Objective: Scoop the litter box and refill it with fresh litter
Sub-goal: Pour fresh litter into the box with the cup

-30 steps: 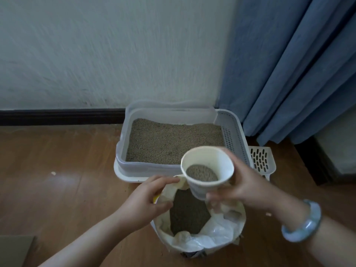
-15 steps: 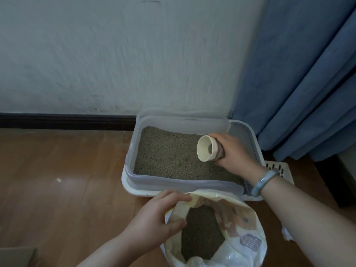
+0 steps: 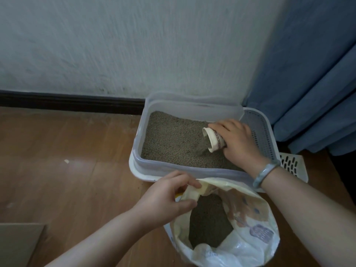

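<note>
With your right hand (image 3: pixel 237 143) curled round the tipped cup (image 3: pixel 213 139) low over the litter box (image 3: pixel 192 110) at centre right, pour slowly; your left hand (image 3: pixel 165 197) pinches the bag (image 3: pixel 250 214) rim below; hold it upright.

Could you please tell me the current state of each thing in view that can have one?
Paper cup: tipped over the box, litter pouring out.
Litter box: open, litter inside.
Litter bag: upright, open, partly full.
Scoop: lying beside the box, untouched.
Left hand: pinches the bag's rim.
Right hand: grips the cup.
</note>
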`<action>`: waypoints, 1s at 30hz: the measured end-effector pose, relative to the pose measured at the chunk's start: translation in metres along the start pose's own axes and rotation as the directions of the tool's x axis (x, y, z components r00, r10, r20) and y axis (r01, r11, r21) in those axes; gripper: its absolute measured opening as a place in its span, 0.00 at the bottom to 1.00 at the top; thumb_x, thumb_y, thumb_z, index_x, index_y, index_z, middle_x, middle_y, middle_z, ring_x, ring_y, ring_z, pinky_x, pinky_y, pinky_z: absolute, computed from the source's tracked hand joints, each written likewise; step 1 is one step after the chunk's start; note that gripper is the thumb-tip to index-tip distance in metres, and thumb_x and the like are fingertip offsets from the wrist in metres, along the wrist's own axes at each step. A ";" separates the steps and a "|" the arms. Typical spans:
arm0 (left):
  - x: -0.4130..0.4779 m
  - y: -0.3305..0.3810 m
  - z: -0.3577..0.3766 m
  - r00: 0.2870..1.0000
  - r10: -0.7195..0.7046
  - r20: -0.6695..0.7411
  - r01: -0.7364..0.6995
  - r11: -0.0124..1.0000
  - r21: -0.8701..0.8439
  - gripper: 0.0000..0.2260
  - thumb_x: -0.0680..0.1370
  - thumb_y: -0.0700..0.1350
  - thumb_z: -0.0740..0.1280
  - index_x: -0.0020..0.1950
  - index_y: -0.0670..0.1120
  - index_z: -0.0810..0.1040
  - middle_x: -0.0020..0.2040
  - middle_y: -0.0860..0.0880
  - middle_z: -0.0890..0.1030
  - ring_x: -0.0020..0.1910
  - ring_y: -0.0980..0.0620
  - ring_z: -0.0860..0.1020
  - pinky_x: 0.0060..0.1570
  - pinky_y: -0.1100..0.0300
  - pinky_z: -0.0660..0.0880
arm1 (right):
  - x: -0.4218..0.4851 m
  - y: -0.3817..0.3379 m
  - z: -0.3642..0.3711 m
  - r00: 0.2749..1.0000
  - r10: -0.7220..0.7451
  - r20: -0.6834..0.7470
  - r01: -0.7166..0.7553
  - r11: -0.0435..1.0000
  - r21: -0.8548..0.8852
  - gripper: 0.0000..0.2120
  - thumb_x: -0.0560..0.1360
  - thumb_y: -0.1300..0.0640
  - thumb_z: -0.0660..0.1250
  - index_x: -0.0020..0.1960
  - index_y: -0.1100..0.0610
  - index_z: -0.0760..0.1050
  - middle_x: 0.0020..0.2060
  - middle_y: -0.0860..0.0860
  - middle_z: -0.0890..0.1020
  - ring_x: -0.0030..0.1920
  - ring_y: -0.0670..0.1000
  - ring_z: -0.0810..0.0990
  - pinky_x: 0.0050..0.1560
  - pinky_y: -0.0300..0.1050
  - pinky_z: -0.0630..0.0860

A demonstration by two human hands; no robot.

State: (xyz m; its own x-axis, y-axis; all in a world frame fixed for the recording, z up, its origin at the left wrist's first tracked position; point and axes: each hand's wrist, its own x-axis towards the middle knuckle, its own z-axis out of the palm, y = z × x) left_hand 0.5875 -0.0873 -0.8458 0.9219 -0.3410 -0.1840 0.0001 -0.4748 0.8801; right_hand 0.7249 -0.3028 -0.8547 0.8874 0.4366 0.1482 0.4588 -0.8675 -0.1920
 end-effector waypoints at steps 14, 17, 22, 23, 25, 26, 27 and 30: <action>0.000 0.001 0.000 1.000 -0.011 -0.001 0.011 1.000 -0.004 0.14 0.67 0.50 0.71 0.50 0.63 0.77 0.50 0.61 0.76 0.41 0.60 0.73 0.43 0.67 0.69 | 0.002 -0.003 -0.009 0.983 -0.145 -0.117 0.122 0.976 -0.179 0.37 0.56 0.74 0.68 0.63 0.53 0.73 0.58 0.54 0.77 0.62 0.56 0.65 0.57 0.52 0.57; 0.000 0.001 0.000 1.000 -0.017 -0.004 0.017 1.000 0.000 0.14 0.67 0.51 0.71 0.50 0.64 0.77 0.50 0.61 0.75 0.41 0.59 0.73 0.43 0.67 0.68 | -0.003 0.007 -0.011 0.988 -0.104 -0.117 0.078 0.975 -0.207 0.38 0.55 0.75 0.70 0.62 0.53 0.73 0.59 0.54 0.77 0.63 0.56 0.65 0.57 0.52 0.56; -0.001 0.000 0.001 1.000 -0.023 -0.006 0.023 1.000 0.007 0.15 0.67 0.50 0.71 0.51 0.63 0.76 0.50 0.60 0.75 0.43 0.57 0.74 0.44 0.66 0.70 | -0.009 0.014 -0.016 0.991 -0.069 -0.118 0.040 0.972 -0.233 0.41 0.54 0.75 0.71 0.64 0.52 0.71 0.60 0.53 0.76 0.64 0.57 0.66 0.58 0.52 0.57; 0.000 0.001 0.001 1.000 -0.027 -0.007 0.027 1.000 0.008 0.15 0.67 0.50 0.71 0.51 0.63 0.76 0.50 0.60 0.75 0.43 0.57 0.74 0.45 0.65 0.71 | -0.011 0.014 -0.017 0.992 -0.043 -0.121 0.016 0.977 -0.211 0.40 0.55 0.74 0.71 0.64 0.52 0.71 0.61 0.53 0.76 0.64 0.57 0.67 0.58 0.53 0.57; -0.001 0.001 0.002 0.999 -0.034 -0.009 0.034 0.999 0.012 0.16 0.67 0.51 0.71 0.52 0.64 0.76 0.51 0.61 0.75 0.45 0.56 0.75 0.46 0.64 0.72 | -0.014 0.012 -0.022 0.993 0.019 -0.119 -0.037 0.988 -0.151 0.39 0.58 0.73 0.69 0.67 0.51 0.70 0.63 0.51 0.74 0.65 0.56 0.66 0.59 0.53 0.58; -0.001 0.002 0.002 0.999 -0.034 -0.011 0.034 0.999 0.017 0.16 0.66 0.51 0.71 0.52 0.64 0.75 0.51 0.62 0.75 0.45 0.56 0.75 0.45 0.65 0.71 | -0.015 0.010 -0.024 0.993 0.051 -0.103 -0.063 0.990 -0.124 0.39 0.60 0.72 0.69 0.68 0.51 0.68 0.64 0.50 0.73 0.66 0.55 0.65 0.60 0.52 0.58; -0.001 0.002 0.002 0.999 -0.033 -0.012 0.033 0.999 0.022 0.16 0.66 0.51 0.71 0.52 0.65 0.75 0.51 0.63 0.75 0.44 0.57 0.74 0.45 0.66 0.70 | -0.016 0.009 -0.026 0.993 0.090 -0.075 -0.097 0.991 -0.097 0.38 0.63 0.70 0.69 0.70 0.50 0.65 0.66 0.49 0.71 0.67 0.54 0.63 0.61 0.50 0.56; -0.001 0.005 0.001 0.999 -0.038 -0.005 0.038 0.999 0.023 0.17 0.66 0.50 0.71 0.52 0.65 0.75 0.50 0.63 0.74 0.45 0.58 0.75 0.46 0.63 0.72 | -0.019 0.007 -0.031 0.976 0.216 0.016 -0.216 0.976 -0.002 0.38 0.67 0.60 0.71 0.72 0.50 0.58 0.68 0.49 0.68 0.69 0.53 0.61 0.62 0.50 0.57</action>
State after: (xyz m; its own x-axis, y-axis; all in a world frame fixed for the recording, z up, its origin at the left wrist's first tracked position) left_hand 0.5860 -0.0901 -0.8417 0.9230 -0.3190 -0.2150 0.0258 -0.5062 0.8620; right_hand 0.7102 -0.3243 -0.8285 0.9663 0.2423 0.0873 0.2559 -0.9420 -0.2172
